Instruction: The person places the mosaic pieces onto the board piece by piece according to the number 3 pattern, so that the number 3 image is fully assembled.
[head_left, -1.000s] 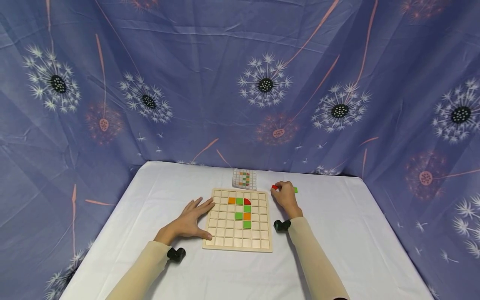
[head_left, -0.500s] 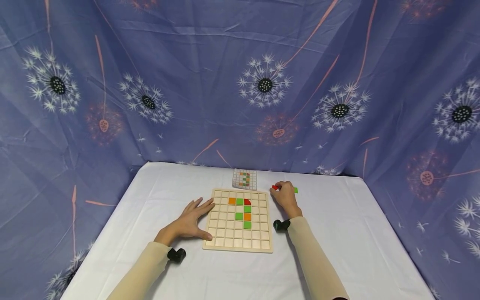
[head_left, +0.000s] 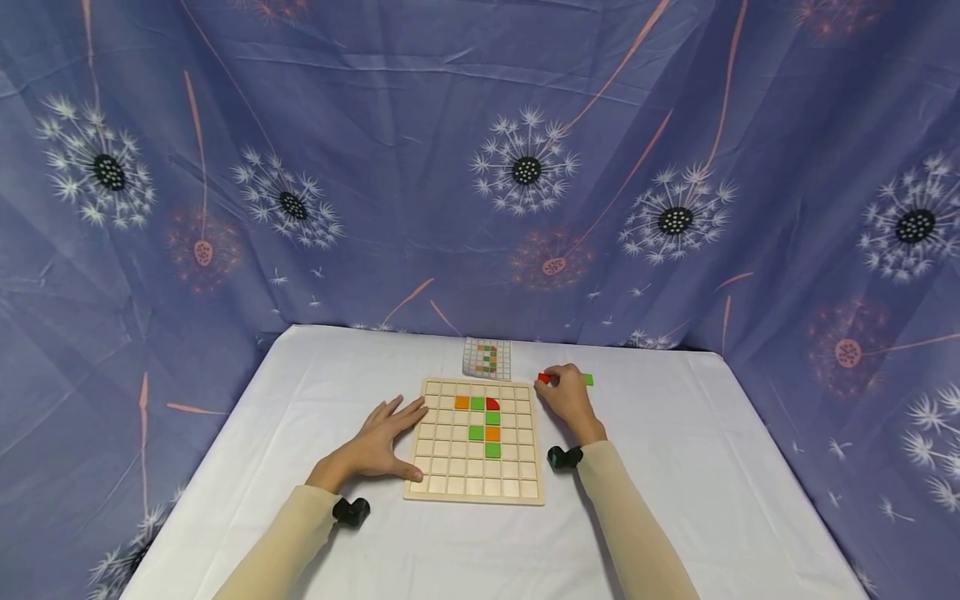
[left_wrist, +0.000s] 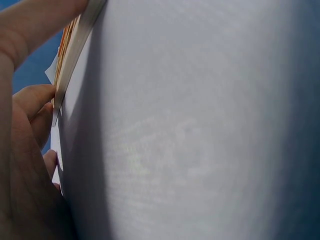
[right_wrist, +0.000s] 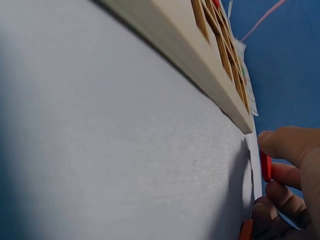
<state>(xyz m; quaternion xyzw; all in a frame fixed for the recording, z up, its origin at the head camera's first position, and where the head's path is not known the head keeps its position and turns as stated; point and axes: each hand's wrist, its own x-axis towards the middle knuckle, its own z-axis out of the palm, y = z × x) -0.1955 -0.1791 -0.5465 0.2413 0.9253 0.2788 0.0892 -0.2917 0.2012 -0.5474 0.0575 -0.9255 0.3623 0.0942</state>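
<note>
Red tile (head_left: 543,378) pinched in right hand (head_left: 566,398) fingers | left hand (head_left: 382,442) fingers spread flat against board (head_left: 450,487) edge | board holds orange, green, red tiles

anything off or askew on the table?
Nothing stands out. The wooden grid board lies flat and square, its coloured tiles seated in their cells. The left hand rests at its edge; the right hand pinches a red tile beside a loose green tile.
</note>
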